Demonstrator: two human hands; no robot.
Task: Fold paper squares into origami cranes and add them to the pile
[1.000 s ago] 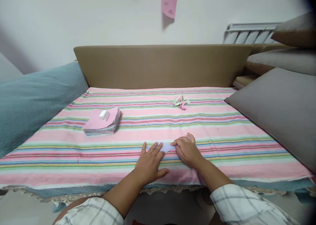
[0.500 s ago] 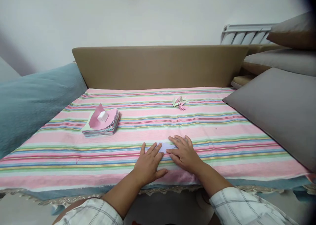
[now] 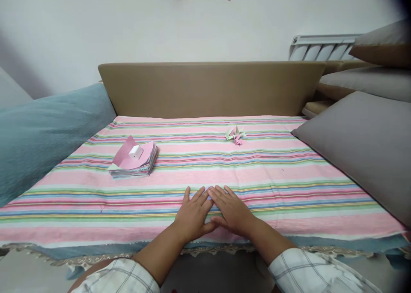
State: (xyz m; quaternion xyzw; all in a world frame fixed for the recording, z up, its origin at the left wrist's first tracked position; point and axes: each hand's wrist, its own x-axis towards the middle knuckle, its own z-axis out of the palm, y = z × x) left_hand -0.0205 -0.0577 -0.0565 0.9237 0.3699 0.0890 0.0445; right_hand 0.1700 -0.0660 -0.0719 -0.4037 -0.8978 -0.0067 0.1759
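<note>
My left hand (image 3: pixel 193 213) lies palm down with its fingers spread over a light purple piece of paper (image 3: pixel 208 193) on the striped cloth (image 3: pixel 180 173). Beside it my right hand (image 3: pixel 231 211) is also flat, its fingertips pressing the same paper and meeting the left fingers. Only a small bit of the paper shows between the fingertips; the rest is covered. Farther back sit several small folded paper pieces (image 3: pixel 236 135), pink and pale green.
To the left stands a stack of coloured paper (image 3: pixel 135 171) with a small white block (image 3: pixel 135 152) on its curled pink top sheet. A blue cushion (image 3: pixel 54 130) borders the left side, grey cushions (image 3: pixel 359 143) the right. A brown backrest (image 3: pixel 208 89) runs along the back.
My right hand has moved left, and its fingers have gone from partly bent to flat against the left fingers. Less of the purple paper shows. My left hand has stayed nearly still.
</note>
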